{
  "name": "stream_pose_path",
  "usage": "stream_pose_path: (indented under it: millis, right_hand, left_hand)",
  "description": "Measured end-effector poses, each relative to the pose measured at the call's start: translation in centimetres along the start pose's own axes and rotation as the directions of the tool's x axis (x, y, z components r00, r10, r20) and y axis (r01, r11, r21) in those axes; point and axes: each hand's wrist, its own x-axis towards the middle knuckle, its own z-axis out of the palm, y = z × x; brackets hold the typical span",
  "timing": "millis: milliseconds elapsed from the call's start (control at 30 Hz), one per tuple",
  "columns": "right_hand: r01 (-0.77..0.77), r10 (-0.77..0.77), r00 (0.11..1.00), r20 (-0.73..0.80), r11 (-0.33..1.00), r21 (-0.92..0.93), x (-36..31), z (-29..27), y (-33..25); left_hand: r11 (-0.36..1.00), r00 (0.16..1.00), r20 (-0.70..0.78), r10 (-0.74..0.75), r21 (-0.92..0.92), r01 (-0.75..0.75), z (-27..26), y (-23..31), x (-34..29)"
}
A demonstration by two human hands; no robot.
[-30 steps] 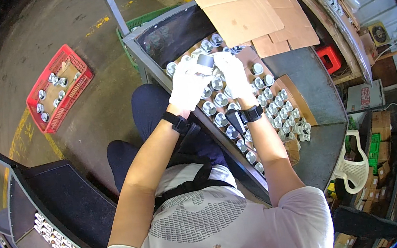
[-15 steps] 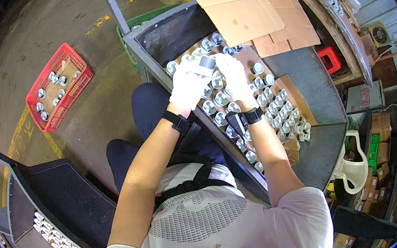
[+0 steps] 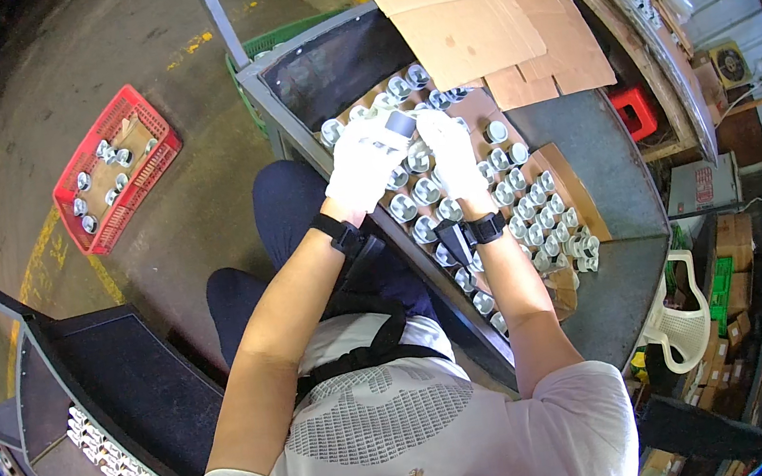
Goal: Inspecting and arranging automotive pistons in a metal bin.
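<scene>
My left hand point(image 3: 362, 165), in a white glove, is closed around a silver piston point(image 3: 401, 124) with a dark band on its side. From the other side my right hand point(image 3: 449, 150), gloved too, meets the same piston with bent fingers; glare on the gloves hides the exact grip. Both hands are above a metal-edged table, where several silver pistons point(image 3: 426, 191) stand on cardboard beneath and around them. To the right of my right wrist, smaller pale metal parts point(image 3: 545, 218) stand in close rows.
Flattened cardboard point(image 3: 468, 24) covers the table's far side. A red basket point(image 3: 70, 214) with several pistons sits on the floor at left. A dark-topped bench point(image 3: 129, 367) with rows of metal parts stands at lower left. A white plastic chair point(image 3: 690, 318) is at right.
The hands and the piston stay almost in place, with only a slight shift of the right hand. The whole view has moved a few pixels.
</scene>
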Motion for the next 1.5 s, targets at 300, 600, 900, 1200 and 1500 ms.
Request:
stream_pose_path:
  millis: [300, 600, 900, 1200, 1500]
  right_hand:
    - [0.023, -0.024, 1.0, -0.02, 0.999, -0.041, 0.0, -1.7, -1.5]
    - [0.143, -0.136, 0.99, 0.045, 0.927, -0.346, -0.8, -3.1, -1.9]
    - [-0.005, -0.001, 0.996, 0.094, 0.998, 0.064, -0.3, -3.0, -6.6]
    - [0.204, -0.206, 0.957, 0.203, 0.978, 0.032, 0.8, -0.9, -10.0]
    - [0.644, -0.548, 0.731, 0.408, 0.752, -0.143, 1.5, 2.5, -15.1]
  left_hand:
    - [0.788, 0.933, 0.192, 0.305, 0.499, -0.36, -1.1, 1.2, 0.4]
    - [0.975, 0.982, 0.176, -0.068, -0.197, 0.102, -3.2, 4.9, 2.2]
    - [0.06, 0.855, 0.373, -0.36, -0.906, 0.42, -7.2, 3.5, 0.4]
    - [0.026, 0.846, 0.413, -0.337, -0.894, 0.447, -11.7, 3.8, -0.8]
    - [0.189, 0.873, 0.209, -0.441, -0.929, 0.318, -15.7, 6.5, -2.9]
